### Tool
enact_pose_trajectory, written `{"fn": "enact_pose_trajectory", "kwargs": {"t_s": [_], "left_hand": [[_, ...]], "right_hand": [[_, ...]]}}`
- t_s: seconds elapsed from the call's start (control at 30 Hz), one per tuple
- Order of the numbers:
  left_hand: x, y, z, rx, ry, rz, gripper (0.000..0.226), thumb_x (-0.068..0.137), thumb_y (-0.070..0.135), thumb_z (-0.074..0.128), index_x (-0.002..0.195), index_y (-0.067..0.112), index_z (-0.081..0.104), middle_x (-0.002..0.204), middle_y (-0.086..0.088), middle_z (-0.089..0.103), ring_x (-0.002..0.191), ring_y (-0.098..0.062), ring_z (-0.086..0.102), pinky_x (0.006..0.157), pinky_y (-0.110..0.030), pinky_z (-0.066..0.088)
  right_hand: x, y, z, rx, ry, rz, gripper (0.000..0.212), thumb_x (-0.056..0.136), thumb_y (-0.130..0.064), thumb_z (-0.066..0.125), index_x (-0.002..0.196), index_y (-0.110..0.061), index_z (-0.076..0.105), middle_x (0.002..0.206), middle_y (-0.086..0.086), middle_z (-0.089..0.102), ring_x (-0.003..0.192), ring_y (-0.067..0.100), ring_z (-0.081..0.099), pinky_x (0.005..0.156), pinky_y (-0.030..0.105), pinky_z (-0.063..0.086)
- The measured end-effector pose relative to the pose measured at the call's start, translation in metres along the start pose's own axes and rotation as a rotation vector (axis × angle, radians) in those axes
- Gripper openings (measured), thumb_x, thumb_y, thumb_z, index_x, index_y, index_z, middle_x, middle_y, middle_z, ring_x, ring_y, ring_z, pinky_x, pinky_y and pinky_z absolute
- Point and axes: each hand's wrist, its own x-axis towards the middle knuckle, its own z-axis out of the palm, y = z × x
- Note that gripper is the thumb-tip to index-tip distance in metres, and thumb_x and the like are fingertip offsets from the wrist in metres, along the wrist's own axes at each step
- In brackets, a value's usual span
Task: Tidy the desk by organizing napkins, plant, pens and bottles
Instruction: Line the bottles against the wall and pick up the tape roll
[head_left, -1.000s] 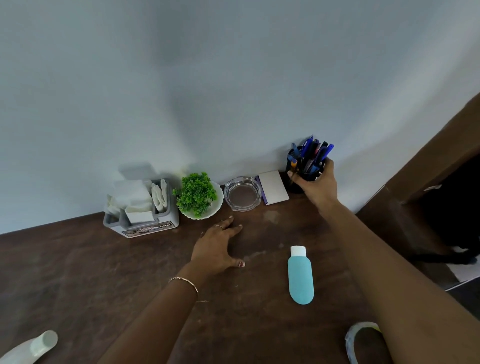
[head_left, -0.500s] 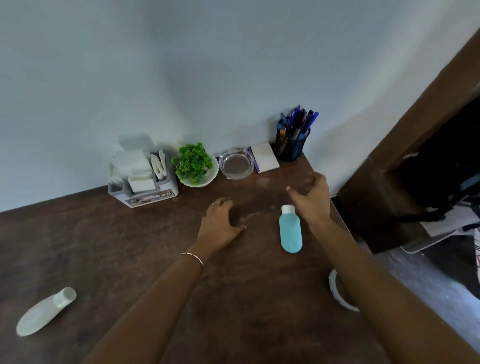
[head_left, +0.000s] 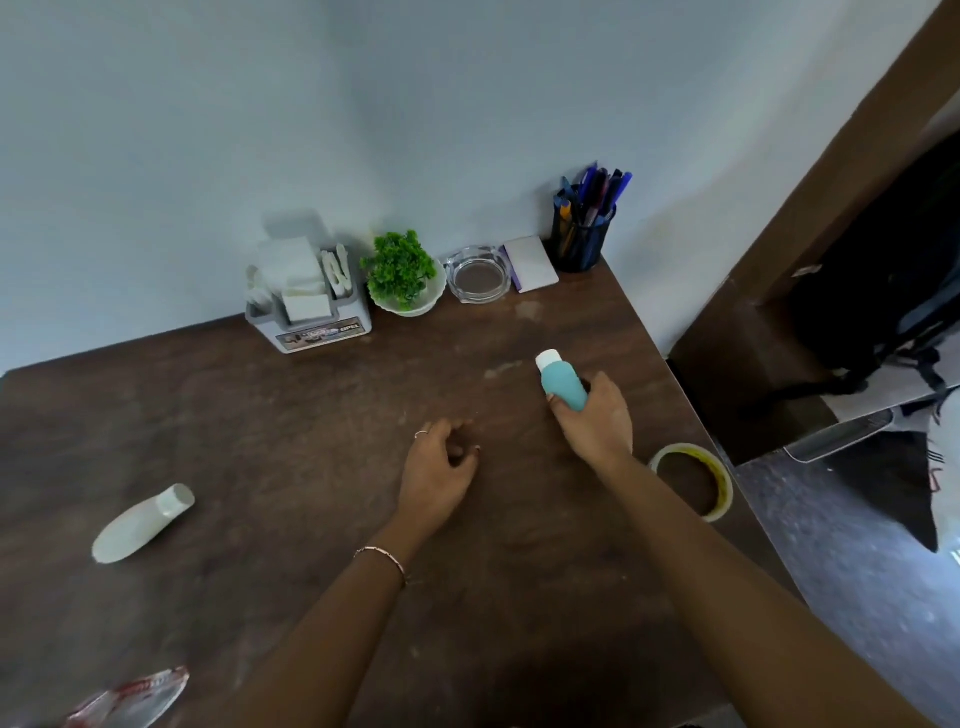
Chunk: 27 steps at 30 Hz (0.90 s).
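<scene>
Right hand (head_left: 597, 421) grips the teal bottle (head_left: 562, 383); left hand (head_left: 439, 470) nearby.

a home or office desk (head_left: 311, 519) with pen holder (head_left: 582, 244) and plant (head_left: 400, 267).

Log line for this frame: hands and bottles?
right hand: grips teal bottle | left hand: on desk, empty | white bottle: lying, untouched

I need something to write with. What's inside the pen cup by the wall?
The pen cup holds a bunch of upright pens, mostly blue and dark, one with an orange-yellow barrel. Its dark wall covers their lower ends and the bottom.
</scene>
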Motion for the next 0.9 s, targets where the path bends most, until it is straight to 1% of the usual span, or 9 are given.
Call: {"fn": "enact_pose_trajectory", "kwargs": {"t_s": [0.1, 0.17, 0.3, 0.37, 0.47, 0.53, 0.7, 0.8, 0.9], "left_hand": [[-0.014, -0.007, -0.016, -0.059, 0.032, -0.052, 0.026, 0.083, 0.009, 0.068, 0.107, 0.016, 0.062, 0.103, -0.002, 0.062, 0.085, -0.015, 0.063, 0.084, -0.034, 0.054], [-0.023, -0.011, -0.029, -0.079, 0.074, -0.067, 0.026, 0.083, 0.008, 0.067, 0.108, 0.013, 0.062, 0.101, 0.000, 0.060, 0.088, -0.015, 0.061, 0.086, -0.035, 0.053], [-0.041, -0.021, -0.065, -0.119, 0.162, -0.098, 0.031, 0.085, 0.009, 0.065, 0.115, 0.014, 0.060, 0.112, 0.002, 0.062, 0.089, -0.007, 0.059, 0.076, -0.016, 0.049], [-0.046, -0.029, -0.090, -0.093, 0.224, -0.121, 0.032, 0.084, 0.011, 0.066, 0.115, 0.014, 0.060, 0.115, 0.002, 0.064, 0.092, -0.006, 0.059, 0.075, -0.008, 0.044], [-0.048, -0.039, -0.137, -0.027, 0.305, -0.195, 0.035, 0.082, 0.012, 0.066, 0.116, 0.009, 0.061, 0.113, -0.003, 0.066, 0.092, -0.012, 0.061, 0.077, -0.014, 0.043], [-0.047, -0.045, -0.175, 0.037, 0.339, -0.248, 0.032, 0.082, 0.015, 0.066, 0.112, 0.006, 0.063, 0.106, -0.006, 0.069, 0.091, -0.017, 0.064, 0.075, -0.017, 0.041], [-0.045, -0.072, -0.263, 0.151, 0.429, -0.326, 0.018, 0.082, 0.019, 0.066, 0.095, 0.008, 0.068, 0.094, -0.003, 0.071, 0.091, -0.018, 0.065, 0.073, -0.019, 0.040], [-0.047, -0.110, -0.302, 0.244, 0.342, -0.421, 0.028, 0.074, 0.020, 0.074, 0.100, 0.013, 0.068, 0.103, 0.000, 0.070, 0.095, -0.018, 0.064, 0.077, -0.022, 0.046], [-0.060, -0.158, -0.317, 0.284, 0.121, -0.552, 0.061, 0.064, 0.025, 0.086, 0.117, 0.012, 0.060, 0.120, -0.005, 0.062, 0.112, -0.023, 0.056, 0.095, -0.031, 0.047]], "right_hand": [[-0.012, -0.016, 0.004, 0.094, -0.056, -0.053, 0.050, 0.083, -0.036, 0.071, 0.124, -0.013, 0.053, 0.120, 0.005, 0.059, 0.108, 0.022, 0.057, 0.092, 0.036, 0.048], [-0.022, -0.032, 0.011, 0.160, -0.112, -0.081, 0.050, 0.081, -0.034, 0.074, 0.122, -0.013, 0.056, 0.117, 0.004, 0.060, 0.107, 0.021, 0.058, 0.092, 0.036, 0.050], [-0.047, -0.071, 0.035, 0.316, -0.228, -0.123, 0.047, 0.074, -0.033, 0.080, 0.113, -0.013, 0.063, 0.106, 0.000, 0.064, 0.097, 0.017, 0.062, 0.087, 0.040, 0.055], [-0.061, -0.095, 0.049, 0.351, -0.279, -0.167, 0.039, 0.073, -0.029, 0.081, 0.105, -0.014, 0.064, 0.098, 0.000, 0.065, 0.091, 0.017, 0.063, 0.082, 0.037, 0.056], [-0.082, -0.129, 0.069, 0.403, -0.371, -0.248, 0.031, 0.073, -0.021, 0.082, 0.096, -0.017, 0.062, 0.088, -0.003, 0.065, 0.079, 0.011, 0.062, 0.068, 0.023, 0.052], [-0.096, -0.150, 0.084, 0.426, -0.429, -0.291, 0.031, 0.072, -0.019, 0.082, 0.095, -0.017, 0.062, 0.088, -0.004, 0.066, 0.076, 0.008, 0.062, 0.064, 0.019, 0.049], [-0.122, -0.191, 0.115, 0.413, -0.525, -0.375, 0.032, 0.072, -0.021, 0.083, 0.098, -0.016, 0.064, 0.093, 0.001, 0.069, 0.084, 0.015, 0.066, 0.070, 0.026, 0.055], [-0.130, -0.208, 0.126, 0.388, -0.548, -0.414, 0.033, 0.073, -0.022, 0.082, 0.100, -0.015, 0.064, 0.093, -0.001, 0.068, 0.082, 0.014, 0.065, 0.066, 0.019, 0.051], [-0.135, -0.212, 0.137, 0.330, -0.566, -0.436, 0.032, 0.075, -0.021, 0.081, 0.100, -0.013, 0.063, 0.090, -0.002, 0.066, 0.078, 0.010, 0.062, 0.060, 0.014, 0.049]]}}
